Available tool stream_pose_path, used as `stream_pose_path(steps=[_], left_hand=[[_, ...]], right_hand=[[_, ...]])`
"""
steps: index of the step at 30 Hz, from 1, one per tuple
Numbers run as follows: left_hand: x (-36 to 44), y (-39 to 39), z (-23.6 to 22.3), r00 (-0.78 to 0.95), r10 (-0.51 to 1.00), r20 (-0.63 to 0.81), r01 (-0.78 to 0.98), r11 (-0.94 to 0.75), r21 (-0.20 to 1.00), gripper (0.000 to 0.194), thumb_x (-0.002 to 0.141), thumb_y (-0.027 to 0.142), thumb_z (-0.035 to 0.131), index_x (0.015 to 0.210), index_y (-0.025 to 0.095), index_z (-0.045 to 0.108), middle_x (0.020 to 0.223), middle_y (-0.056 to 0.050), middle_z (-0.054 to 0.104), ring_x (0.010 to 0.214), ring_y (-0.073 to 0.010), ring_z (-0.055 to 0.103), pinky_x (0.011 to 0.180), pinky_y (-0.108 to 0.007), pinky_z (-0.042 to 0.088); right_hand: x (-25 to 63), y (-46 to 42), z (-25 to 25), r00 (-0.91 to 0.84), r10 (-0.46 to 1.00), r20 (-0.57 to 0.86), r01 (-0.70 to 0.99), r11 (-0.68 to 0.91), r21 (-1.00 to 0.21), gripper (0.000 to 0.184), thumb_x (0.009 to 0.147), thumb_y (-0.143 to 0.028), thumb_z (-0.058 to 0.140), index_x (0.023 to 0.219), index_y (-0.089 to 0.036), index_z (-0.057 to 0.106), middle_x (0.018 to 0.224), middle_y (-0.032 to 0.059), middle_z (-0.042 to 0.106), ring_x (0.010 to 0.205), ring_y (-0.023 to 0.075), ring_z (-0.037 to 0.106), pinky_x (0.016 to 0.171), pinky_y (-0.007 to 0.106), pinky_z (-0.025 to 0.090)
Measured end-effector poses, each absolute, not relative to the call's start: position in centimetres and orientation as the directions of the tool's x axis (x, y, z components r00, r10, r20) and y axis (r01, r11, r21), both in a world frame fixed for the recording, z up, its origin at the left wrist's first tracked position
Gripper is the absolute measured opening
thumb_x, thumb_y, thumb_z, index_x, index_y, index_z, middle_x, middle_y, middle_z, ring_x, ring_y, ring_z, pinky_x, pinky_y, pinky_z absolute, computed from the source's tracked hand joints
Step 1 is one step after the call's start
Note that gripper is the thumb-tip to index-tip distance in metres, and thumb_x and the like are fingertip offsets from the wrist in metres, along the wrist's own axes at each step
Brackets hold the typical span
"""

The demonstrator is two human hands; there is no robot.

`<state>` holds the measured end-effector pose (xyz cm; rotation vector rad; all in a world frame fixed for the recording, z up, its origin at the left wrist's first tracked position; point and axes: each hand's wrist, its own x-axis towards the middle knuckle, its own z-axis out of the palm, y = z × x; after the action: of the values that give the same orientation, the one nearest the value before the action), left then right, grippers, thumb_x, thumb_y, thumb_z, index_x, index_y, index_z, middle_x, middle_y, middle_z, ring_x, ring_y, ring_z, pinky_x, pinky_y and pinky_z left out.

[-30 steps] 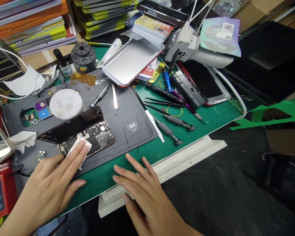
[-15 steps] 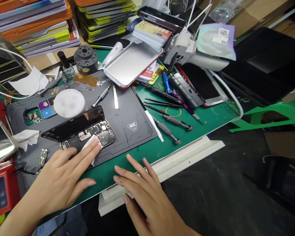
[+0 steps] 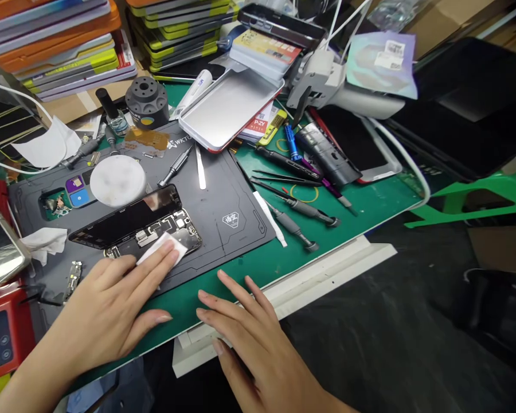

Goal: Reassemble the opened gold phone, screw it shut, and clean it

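My left hand (image 3: 97, 318) has its index and middle fingers pressed together on a folded white tissue (image 3: 178, 248), its thumb held apart, pinching nothing. Under the tissue lies the opened black smartphone (image 3: 184, 225), on the dark grey work mat (image 3: 210, 212) near its front edge, its detached-looking screen (image 3: 131, 218) tilted up along the far side, just before the round white tub (image 3: 118, 180). My right hand (image 3: 258, 338) hovers near the green tabletop's (image 3: 189, 298) edge, fingers spread. If I drag too hard, I think the tissue could snag a connector or leave lint among the exposed parts; a knuckle catching the screen could tip it and strain any cable I can't see.
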<state>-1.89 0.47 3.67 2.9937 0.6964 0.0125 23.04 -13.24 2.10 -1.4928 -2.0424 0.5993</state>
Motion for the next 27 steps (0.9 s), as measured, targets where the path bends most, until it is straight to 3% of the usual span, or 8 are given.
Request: stream_pose_path(steps=[4, 7, 14, 27], left_hand=[[-0.2, 0.8, 3.3, 0.898, 0.439, -0.001, 0.439, -0.898, 0.027, 0.070, 0.113, 0.047, 0.042, 0.169, 0.006, 0.034, 0.174, -0.008, 0.040, 0.101, -0.0306, 0.052, 0.090, -0.046, 0.041], [-0.8, 0.5, 3.3, 0.861, 0.509, -0.001, 0.509, -0.861, -0.014, 0.069, 0.113, 0.042, 0.044, 0.169, 0.005, 0.032, 0.175, -0.010, 0.038, 0.105, -0.0321, 0.053, 0.092, -0.047, 0.041], [-0.9, 0.2, 3.6, 0.883, 0.470, -0.010, 0.470, -0.882, 0.032, 0.070, 0.113, 0.048, 0.040, 0.169, 0.006, 0.032, 0.175, -0.007, 0.038, 0.104, -0.0308, 0.052, 0.090, -0.045, 0.041], [-1.3, -0.6, 3.5, 0.862, 0.506, -0.039, 0.504, -0.862, -0.051, 0.071, 0.113, 0.045, 0.041, 0.171, 0.006, 0.028, 0.176, -0.012, 0.035, 0.102, -0.0331, 0.052, 0.086, -0.048, 0.039]], right_hand=[[22.7, -13.4, 2.2, -0.224, 0.958, 0.176, 0.677, 0.283, -0.679, 0.047, 0.093, 0.000, 0.053, 0.136, -0.019, 0.062, 0.140, 0.0058, 0.074, 0.151, 0.0253, 0.052, 0.118, 0.048, 0.051], [22.7, -13.3, 2.1, -0.229, 0.958, 0.175, 0.658, 0.285, -0.697, 0.047, 0.093, 0.001, 0.053, 0.135, -0.018, 0.063, 0.137, 0.0066, 0.075, 0.148, 0.0249, 0.054, 0.115, 0.046, 0.054], [22.8, -13.1, 1.8, -0.243, 0.952, 0.185, 0.636, 0.301, -0.710, 0.049, 0.091, 0.002, 0.051, 0.135, -0.017, 0.063, 0.137, 0.0059, 0.075, 0.149, 0.0261, 0.052, 0.116, 0.048, 0.052], [22.9, -13.4, 1.9, -0.233, 0.955, 0.184, 0.651, 0.294, -0.700, 0.051, 0.091, 0.003, 0.051, 0.136, -0.018, 0.062, 0.139, 0.0045, 0.074, 0.152, 0.0242, 0.048, 0.118, 0.046, 0.046]])
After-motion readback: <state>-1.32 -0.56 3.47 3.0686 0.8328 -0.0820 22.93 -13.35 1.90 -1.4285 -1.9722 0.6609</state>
